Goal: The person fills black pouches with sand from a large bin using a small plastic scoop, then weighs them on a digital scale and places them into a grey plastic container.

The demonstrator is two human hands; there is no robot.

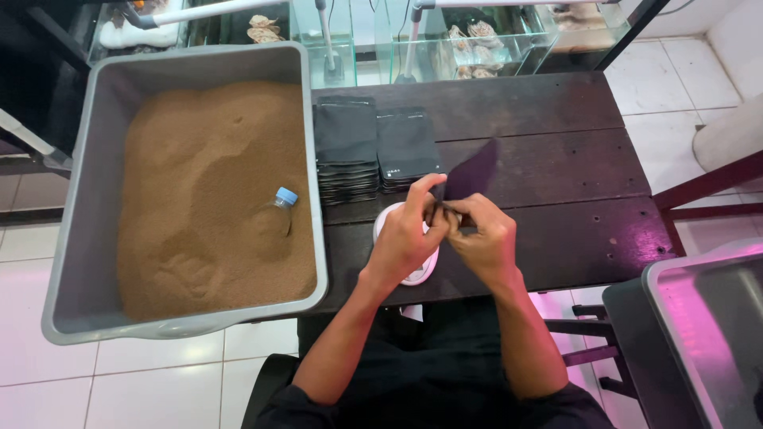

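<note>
Both forearms reach up from six o'clock over the dark wooden counter (556, 167). Left hand (405, 230) and right hand (485, 238) meet at centre, fingers pinched narrow on the mouth of a black pouch (473, 171) that tilts toward one o'clock, above a white round scale (425, 274). Stacked black pouches (373, 151) lie at twelve o'clock. At nine o'clock, a grey tub (79, 199) holds brown granules (207, 191) and a blue-capped bottle (284, 199).

left hand (409, 230) covers most of the white round thing (421, 274), can't tell what it is. black pouch (473, 173) motion-blurred, its lower end hidden in both hands' fingers. bottle (282, 202) half sunk in brown granules, only cap and neck show. steel tray (707, 318) cut by right edge. tanks at top cropped, contents unclear.
</note>
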